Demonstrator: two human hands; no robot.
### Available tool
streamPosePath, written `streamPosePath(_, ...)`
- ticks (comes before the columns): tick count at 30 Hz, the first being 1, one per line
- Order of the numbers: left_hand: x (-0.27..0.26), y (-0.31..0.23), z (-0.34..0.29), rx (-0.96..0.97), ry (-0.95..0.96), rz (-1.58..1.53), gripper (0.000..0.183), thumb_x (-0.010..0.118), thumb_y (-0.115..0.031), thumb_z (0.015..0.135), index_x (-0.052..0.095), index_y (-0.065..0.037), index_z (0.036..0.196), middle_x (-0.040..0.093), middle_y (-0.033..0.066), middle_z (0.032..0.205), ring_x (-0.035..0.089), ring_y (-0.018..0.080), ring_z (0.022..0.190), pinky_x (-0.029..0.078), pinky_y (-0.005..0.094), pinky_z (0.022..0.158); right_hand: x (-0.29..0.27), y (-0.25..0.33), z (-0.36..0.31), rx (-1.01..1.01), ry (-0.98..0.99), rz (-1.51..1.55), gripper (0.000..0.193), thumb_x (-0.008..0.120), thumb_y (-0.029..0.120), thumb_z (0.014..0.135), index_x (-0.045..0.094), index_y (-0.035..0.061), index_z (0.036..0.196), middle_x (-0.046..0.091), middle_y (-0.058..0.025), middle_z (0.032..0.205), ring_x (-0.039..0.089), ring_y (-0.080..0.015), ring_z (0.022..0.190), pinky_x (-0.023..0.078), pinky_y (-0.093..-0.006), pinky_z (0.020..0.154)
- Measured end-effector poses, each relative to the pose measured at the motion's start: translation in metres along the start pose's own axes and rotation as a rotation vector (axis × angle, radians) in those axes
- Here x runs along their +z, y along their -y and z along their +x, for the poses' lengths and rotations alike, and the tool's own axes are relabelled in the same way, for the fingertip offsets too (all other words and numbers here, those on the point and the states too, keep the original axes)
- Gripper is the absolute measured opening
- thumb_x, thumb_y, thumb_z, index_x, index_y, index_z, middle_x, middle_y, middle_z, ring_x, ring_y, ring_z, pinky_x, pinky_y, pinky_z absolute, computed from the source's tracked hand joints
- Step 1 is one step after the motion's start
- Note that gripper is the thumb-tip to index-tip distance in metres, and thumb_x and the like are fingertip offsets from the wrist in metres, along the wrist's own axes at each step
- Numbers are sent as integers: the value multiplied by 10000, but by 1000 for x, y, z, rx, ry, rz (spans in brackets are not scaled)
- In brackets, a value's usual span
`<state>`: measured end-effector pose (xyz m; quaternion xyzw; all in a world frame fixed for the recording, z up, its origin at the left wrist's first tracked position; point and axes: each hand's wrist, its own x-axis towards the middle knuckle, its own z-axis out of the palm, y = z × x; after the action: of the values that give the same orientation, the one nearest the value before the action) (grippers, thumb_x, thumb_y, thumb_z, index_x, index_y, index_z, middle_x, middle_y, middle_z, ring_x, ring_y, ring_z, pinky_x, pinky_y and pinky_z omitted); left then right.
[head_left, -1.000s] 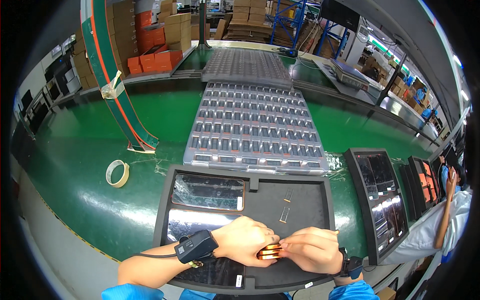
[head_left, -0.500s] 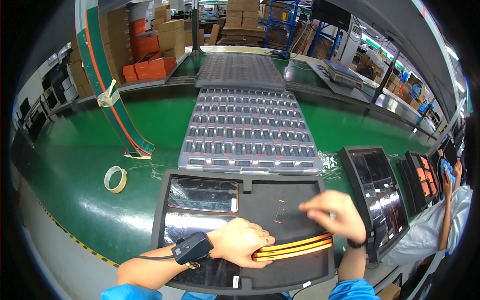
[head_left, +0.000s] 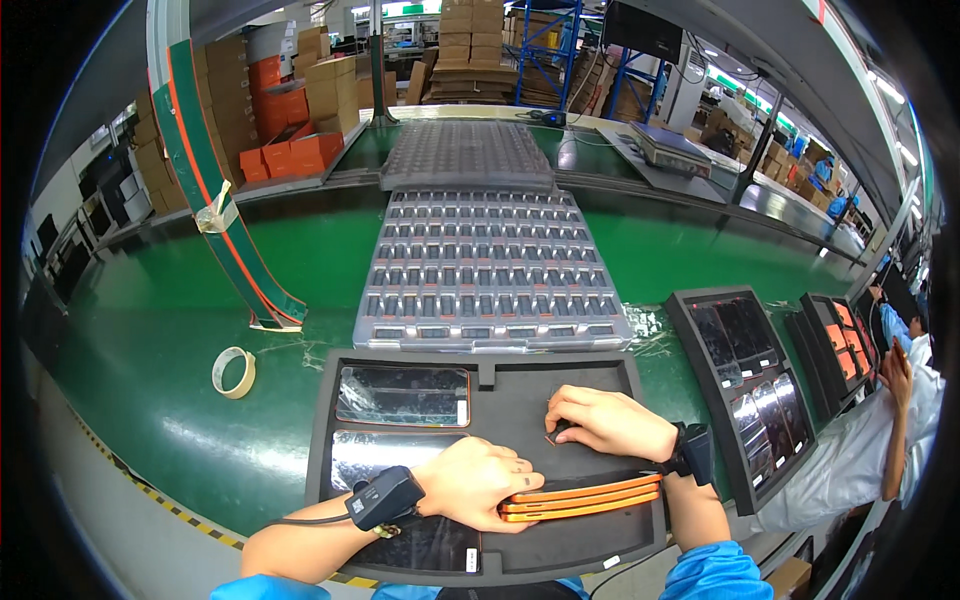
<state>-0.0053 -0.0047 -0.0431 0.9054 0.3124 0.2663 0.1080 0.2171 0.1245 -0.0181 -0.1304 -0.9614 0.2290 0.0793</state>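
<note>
Two hands work over the black foam tray [head_left: 320, 420] at the bottom centre of the frame, past a roll of tape [head_left: 234, 372] lying at the left on the green belt [head_left: 130, 340]. Our left hand [head_left: 478, 483], low and centre, is curled shut around the near end of a stack of thin orange-edged panels [head_left: 590, 497] lying across the tray. Just right of it, our right hand [head_left: 605, 422] presses bent fingertips on a small part on the foam; we cannot tell whether it grips it.
</note>
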Motion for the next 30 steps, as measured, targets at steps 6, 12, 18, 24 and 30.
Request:
streamPosePath(6, 1, 1, 1, -8, 5, 0, 380, 731, -457, 821, 580, -109, 827, 572, 20, 685, 611, 213, 631, 490, 341, 508, -7, 1, -10, 103, -57, 102, 140, 713, 101, 858, 608, 46, 933, 622, -68, 878, 656, -287, 820, 529, -365, 711)
streamPosePath(12, -2, 0, 1, -52, 45, -6, 389, 714, -468, 835, 574, -106, 806, 557, 29, 678, 617, 216, 637, 494, 343, 510, -34, 19, -22, 187, -307, 457, 161, 725, 35, 841, 572, 41, 791, 721, -79, 961, 633, -77, 767, 449, -247, 532)
streamPosePath(18, -3, 1, 1, -72, 37, -31, 392, 700, -471, 845, 578, -100, 814, 561, 37, 696, 621, 225, 652, 495, 350, 510, -28, 38, -36, 52, -552, 764, 302, 683, -47, 831, 426, 83, 741, 724, -161, 986, 594, -55, 748, 470, -230, 608)
streamPosePath(24, -2, 2, 1, -75, 21, -74, 370, 711, -447, 826, 623, -92, 886, 596, 38, 733, 640, 226, 682, 506, 362, 535, -8, 77, -44, 23, -409, 1061, 264, 719, -116, 846, 490, -12, 925, 724, -238, 938, 748, -236, 839, 630, -281, 714)
streamPosePath(30, 1, 5, -2, -141, 70, -128, 334, 715, -409, 806, 633, -101, 904, 629, 52, 765, 666, 256, 740, 533, 378, 596, 17, 102, -32, 111, -365, 429, 290, 692, -56, 893, 459, -20, 1063, 733, -229, 998, 750, -234, 887, 629, -312, 762)
